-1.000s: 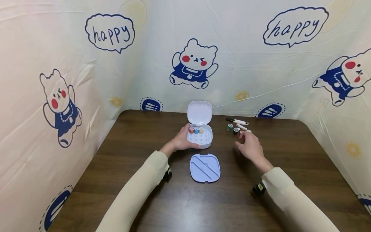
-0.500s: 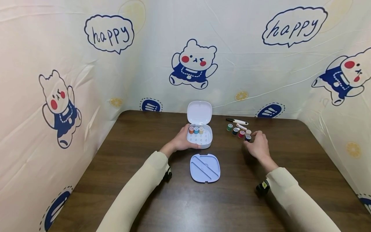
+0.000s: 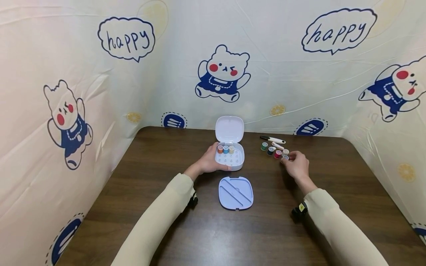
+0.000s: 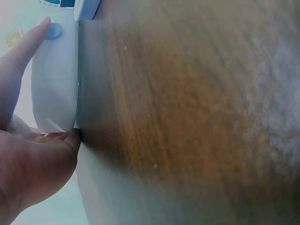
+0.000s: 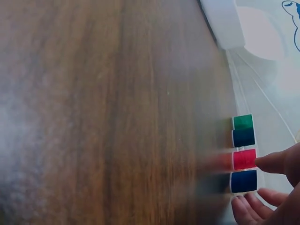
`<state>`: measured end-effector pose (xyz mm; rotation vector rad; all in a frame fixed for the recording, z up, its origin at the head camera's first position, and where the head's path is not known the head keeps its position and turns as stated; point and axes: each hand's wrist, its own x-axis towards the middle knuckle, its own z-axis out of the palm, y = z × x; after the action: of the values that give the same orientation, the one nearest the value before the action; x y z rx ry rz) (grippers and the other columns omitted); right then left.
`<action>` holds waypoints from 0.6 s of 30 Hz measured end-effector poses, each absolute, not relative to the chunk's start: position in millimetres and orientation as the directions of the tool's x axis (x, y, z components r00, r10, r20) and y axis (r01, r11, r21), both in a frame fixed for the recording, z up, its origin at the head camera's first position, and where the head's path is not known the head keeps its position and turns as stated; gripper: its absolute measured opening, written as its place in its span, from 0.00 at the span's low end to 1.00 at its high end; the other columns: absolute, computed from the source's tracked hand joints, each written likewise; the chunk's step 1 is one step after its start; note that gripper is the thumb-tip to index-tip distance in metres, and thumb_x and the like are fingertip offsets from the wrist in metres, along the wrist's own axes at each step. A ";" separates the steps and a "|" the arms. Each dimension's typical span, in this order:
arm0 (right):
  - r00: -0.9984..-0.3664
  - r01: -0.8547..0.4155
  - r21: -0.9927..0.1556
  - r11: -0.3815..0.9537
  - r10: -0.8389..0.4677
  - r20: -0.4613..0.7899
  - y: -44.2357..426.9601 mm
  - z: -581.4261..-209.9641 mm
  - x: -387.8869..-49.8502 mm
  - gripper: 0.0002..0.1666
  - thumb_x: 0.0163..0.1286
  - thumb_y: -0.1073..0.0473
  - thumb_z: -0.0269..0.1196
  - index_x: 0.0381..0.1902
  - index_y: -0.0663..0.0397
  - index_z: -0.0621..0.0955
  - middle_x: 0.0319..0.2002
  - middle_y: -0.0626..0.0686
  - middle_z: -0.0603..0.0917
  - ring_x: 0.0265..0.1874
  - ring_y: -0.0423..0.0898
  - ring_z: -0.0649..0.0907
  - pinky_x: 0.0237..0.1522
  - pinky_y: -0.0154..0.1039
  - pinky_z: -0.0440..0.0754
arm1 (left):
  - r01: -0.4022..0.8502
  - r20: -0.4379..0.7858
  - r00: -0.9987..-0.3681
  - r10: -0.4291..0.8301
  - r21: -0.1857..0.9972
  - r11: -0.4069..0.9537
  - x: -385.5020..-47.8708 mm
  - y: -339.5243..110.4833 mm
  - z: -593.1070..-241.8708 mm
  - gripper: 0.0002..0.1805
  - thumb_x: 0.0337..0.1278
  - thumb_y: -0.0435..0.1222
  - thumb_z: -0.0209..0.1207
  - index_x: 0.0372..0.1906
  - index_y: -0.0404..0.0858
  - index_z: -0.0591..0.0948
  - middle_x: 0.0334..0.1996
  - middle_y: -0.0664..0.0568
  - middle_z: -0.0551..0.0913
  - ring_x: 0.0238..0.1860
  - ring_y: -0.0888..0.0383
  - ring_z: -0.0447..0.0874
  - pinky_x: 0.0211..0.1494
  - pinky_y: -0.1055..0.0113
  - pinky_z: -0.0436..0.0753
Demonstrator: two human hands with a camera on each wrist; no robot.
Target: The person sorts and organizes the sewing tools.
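In the head view my left hand [image 3: 209, 160] grips the left side of a white sewing box [image 3: 239, 166], with the thumb along its front. The box's lid [image 3: 229, 129] stands raised at the back. Orange, blue and cream thread spools [image 3: 226, 149] stand in its back row, on a bed of small pegs. My right hand [image 3: 297, 165] is at a dark blue thread spool [image 5: 243, 181], partly hidden in the head view. In the right wrist view its thumb and fingers lie about that spool without a plain pinch. A red spool [image 5: 244, 159] stands beside it.
A lavender tray [image 3: 235, 193] with diagonal ridges lies in front of the box. Green [image 3: 264, 146], black [image 3: 271, 150] and pale [image 3: 285, 152] spools stand near the right hand. Behind them lie a black-and-white slim tool [image 3: 273, 139] and a small pinkish-white item [image 3: 277, 145].
My right hand has moved right from the clustered spools to the front dark blue spool, its fingers now covering more of it. The left hand keeps its hold on the box.
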<state>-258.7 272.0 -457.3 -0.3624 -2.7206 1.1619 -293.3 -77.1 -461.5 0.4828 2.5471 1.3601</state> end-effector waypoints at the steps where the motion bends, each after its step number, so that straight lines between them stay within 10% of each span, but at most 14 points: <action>1: -0.956 0.157 -0.728 0.667 0.287 0.056 272.3 -458.0 -259.1 0.24 0.70 0.60 0.65 0.57 0.72 0.79 0.50 0.69 0.83 0.51 0.61 0.79 0.55 0.53 0.75 | 0.186 -0.034 -0.923 0.383 0.832 0.523 -293.0 -76.9 -461.7 0.61 0.38 0.46 0.82 0.76 0.36 0.57 0.67 0.38 0.66 0.66 0.46 0.67 0.71 0.52 0.66; 18: -0.973 0.172 -0.818 0.549 0.223 -0.054 267.7 -452.3 -255.8 0.20 0.75 0.58 0.64 0.57 0.67 0.83 0.52 0.67 0.84 0.51 0.52 0.79 0.47 0.39 0.75 | 0.177 -0.051 -0.924 0.379 0.821 0.543 -296.1 -77.5 -465.8 0.63 0.39 0.49 0.81 0.77 0.37 0.54 0.68 0.38 0.64 0.65 0.45 0.67 0.71 0.51 0.66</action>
<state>-255.8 267.7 -452.3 -0.3463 -2.7155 1.4238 -296.1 -77.5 -465.8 0.4688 2.5580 1.3223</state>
